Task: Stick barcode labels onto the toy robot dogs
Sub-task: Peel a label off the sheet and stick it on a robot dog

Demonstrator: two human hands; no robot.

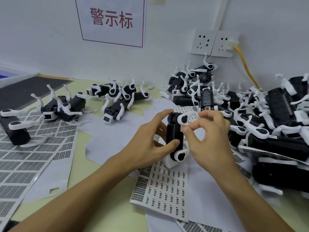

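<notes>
Head view: two hands, left hand [150, 139] and right hand [209, 134], grip one toy dog [173, 136].

You get bright, even overhead light with soft shadows under your hands [175, 141]; the wall sign [111, 20] bows from wide-angle distortion, and everything looks slightly soft.

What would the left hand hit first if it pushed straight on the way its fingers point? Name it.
The left hand already grips the toy dog, fingers pointing right. Past the dog, the right hand probably comes first, then the pile of dogs; depth is unclear.
</notes>
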